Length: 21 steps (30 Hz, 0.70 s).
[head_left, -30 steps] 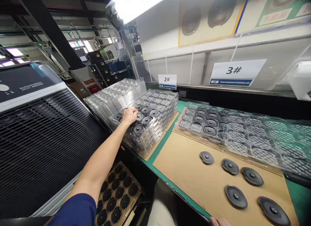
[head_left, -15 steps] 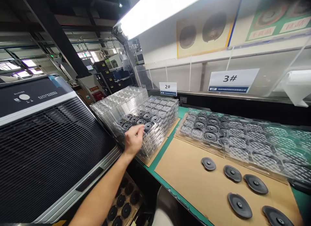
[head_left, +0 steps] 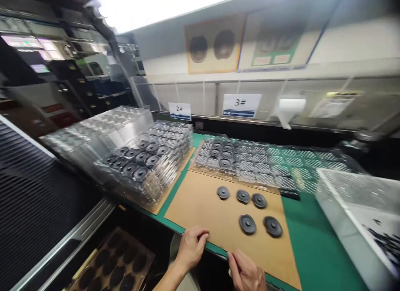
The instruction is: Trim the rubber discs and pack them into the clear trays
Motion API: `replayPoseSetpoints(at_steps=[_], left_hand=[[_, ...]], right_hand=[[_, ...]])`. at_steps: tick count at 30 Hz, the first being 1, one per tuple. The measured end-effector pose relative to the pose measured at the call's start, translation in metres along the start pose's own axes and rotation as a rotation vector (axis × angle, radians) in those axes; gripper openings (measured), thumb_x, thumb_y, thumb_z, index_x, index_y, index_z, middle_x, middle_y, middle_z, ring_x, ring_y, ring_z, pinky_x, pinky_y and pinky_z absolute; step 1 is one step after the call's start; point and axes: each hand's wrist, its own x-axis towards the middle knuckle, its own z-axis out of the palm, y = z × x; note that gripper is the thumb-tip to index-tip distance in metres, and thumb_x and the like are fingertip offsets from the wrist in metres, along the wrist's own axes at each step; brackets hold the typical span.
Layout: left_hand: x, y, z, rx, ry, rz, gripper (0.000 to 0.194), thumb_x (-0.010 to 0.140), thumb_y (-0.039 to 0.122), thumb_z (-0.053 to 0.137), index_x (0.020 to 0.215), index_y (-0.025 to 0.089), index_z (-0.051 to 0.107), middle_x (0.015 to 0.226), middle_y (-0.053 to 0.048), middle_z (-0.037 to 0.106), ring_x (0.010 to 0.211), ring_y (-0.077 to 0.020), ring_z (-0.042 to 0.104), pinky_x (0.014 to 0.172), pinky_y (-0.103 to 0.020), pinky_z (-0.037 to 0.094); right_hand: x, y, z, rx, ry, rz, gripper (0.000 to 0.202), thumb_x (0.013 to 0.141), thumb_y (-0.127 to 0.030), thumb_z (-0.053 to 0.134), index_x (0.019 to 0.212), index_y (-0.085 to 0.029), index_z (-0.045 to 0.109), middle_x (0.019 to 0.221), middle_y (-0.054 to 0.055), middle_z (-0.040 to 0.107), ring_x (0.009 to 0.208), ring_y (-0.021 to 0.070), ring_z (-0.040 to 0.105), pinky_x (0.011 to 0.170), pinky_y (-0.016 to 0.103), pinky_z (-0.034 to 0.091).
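Near the front edge of the cardboard sheet (head_left: pixel 200 199), my left hand (head_left: pixel 191 246) is closed, its fingers curled in with the thumb beside them and nothing visible in them. My right hand (head_left: pixel 246 272) is at the table's front edge, lower right, fingers curled together; what they hold, if anything, is hidden. Several dark round discs with a raised centre, such as the nearest disc (head_left: pixel 248 224), lie apart on the cardboard beyond my hands. A clear compartment tray (head_left: pixel 262 174) behind them holds more discs in its left part.
Stacked clear trays (head_left: pixel 165 174) stand left, with discs in the top one. A white bin (head_left: pixel 337 203) with small dark pieces stands right on the green mat (head_left: pixel 309 232). Low on the left is a box of discs (head_left: pixel 109 262). A black ribbed machine (head_left: pixel 25 207) borders the left.
My left hand has moved from the stacked trays right and down to the cardboard's front edge. My right hand has come into view. The view has swung right, showing the white bin.
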Motion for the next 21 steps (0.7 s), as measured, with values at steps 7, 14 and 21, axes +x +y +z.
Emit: replayPoseSetpoints(at_steps=[7, 14, 21], left_hand=[[0.018, -0.009, -0.005, 0.017, -0.053, -0.008, 0.036, 0.089, 0.050, 0.057, 0.094, 0.026, 0.082, 0.087, -0.007, 0.081, 0.084, -0.0292, 0.077, 0.079, -0.041, 0.062], [0.081, 0.015, 0.013, 0.123, -0.010, 0.033, 0.030, 0.089, 0.039, 0.056, 0.103, 0.023, 0.078, 0.100, -0.008, 0.080, 0.096, -0.0267, 0.075, 0.091, -0.041, 0.058], [0.132, 0.043, 0.054, 0.225, 0.051, 0.079, 0.058, 0.084, 0.043, 0.068, 0.135, 0.016, 0.059, 0.131, -0.019, 0.061, 0.122, -0.0342, 0.062, 0.104, -0.050, 0.049]], right_hand=[[0.006, 0.002, -0.003, -0.035, -0.009, 0.045, 0.041, 0.107, -0.025, 0.036, 0.071, -0.020, 0.054, 0.062, -0.001, 0.056, 0.054, 0.0118, 0.055, 0.056, 0.030, 0.026], [0.006, 0.001, -0.009, 0.028, -0.037, 0.101, 0.037, 0.105, -0.024, 0.038, 0.070, -0.020, 0.052, 0.063, -0.001, 0.056, 0.054, 0.0115, 0.052, 0.057, 0.032, 0.021], [0.006, 0.004, -0.013, 0.105, -0.063, 0.127, 0.035, 0.103, -0.024, 0.039, 0.071, -0.020, 0.052, 0.065, 0.000, 0.057, 0.056, 0.0125, 0.051, 0.058, 0.033, 0.020]])
